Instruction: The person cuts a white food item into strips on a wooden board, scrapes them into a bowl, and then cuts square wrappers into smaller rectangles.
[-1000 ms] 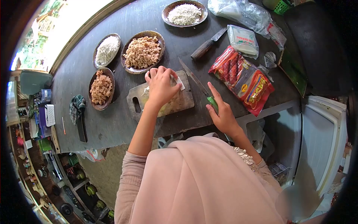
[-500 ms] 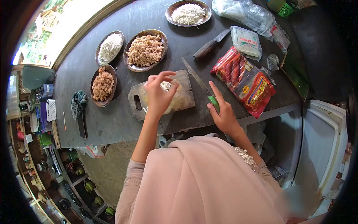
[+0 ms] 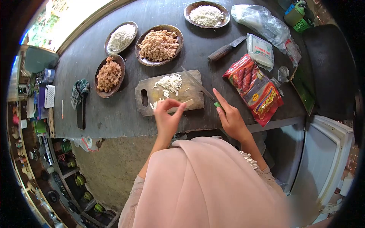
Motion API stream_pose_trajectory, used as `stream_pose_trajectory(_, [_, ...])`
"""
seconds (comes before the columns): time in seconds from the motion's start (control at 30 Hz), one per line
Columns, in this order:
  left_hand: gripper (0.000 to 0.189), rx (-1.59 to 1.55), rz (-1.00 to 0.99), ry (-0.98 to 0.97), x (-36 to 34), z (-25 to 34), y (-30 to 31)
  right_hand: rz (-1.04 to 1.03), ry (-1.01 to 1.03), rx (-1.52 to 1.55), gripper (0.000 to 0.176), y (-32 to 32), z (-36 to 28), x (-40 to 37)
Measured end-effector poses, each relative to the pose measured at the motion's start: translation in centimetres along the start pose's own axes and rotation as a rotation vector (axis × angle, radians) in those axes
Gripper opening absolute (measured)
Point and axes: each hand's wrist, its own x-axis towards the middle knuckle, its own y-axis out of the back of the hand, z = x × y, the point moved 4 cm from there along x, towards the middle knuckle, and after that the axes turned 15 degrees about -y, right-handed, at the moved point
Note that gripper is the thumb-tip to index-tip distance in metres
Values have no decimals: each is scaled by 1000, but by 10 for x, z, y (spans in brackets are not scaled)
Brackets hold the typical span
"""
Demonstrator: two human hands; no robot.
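Note:
My left hand (image 3: 168, 117) is at the near edge of the wooden cutting board (image 3: 146, 84), thumb and index finger pinched at a pale strip of food (image 3: 189, 102). Small cut pale sticks (image 3: 170, 83) lie heaped on the board, with a few more (image 3: 156, 103) beside my left fingers. In my right hand (image 3: 234, 123) is a green-handled knife (image 3: 201, 86), index finger stretched along it. Its blade slants over the right side of the board, tip pointing away from me.
Beyond the board stand bowls of chopped brownish food (image 3: 158, 45) and plates of white pieces (image 3: 206, 16). A wooden-handled knife (image 3: 220, 52), red sausage packet (image 3: 253, 89), white packet (image 3: 260, 51) and plastic bag (image 3: 262, 22) lie to the right. A checked cloth (image 3: 80, 91) lies left.
My left hand has come down from above the heap to the board's near edge, uncovering the cut sticks. My right hand still holds the knife. The view has shifted slightly.

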Motion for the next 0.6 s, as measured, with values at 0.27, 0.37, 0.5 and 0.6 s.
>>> stream_pose_trajectory(0.27, [16, 599, -43, -244, -4, -2, -8, 3, 20, -68, 68, -6, -3, -16])
stream_pose_trajectory(0.37, [17, 567, -25, -275, -5, -6, -12, -31, -30, -95, 69, -11, -2, -26])
stream_pose_trajectory(0.5, [17, 567, -39, -317, 5, 0, -24, 42, -45, -121, 70, -9, 0, -27])
stream_pose_trajectory(0.6, [17, 532, -28, -351, 5, 4, -23, 36, -139, -99, 63, -3, 0, -28])
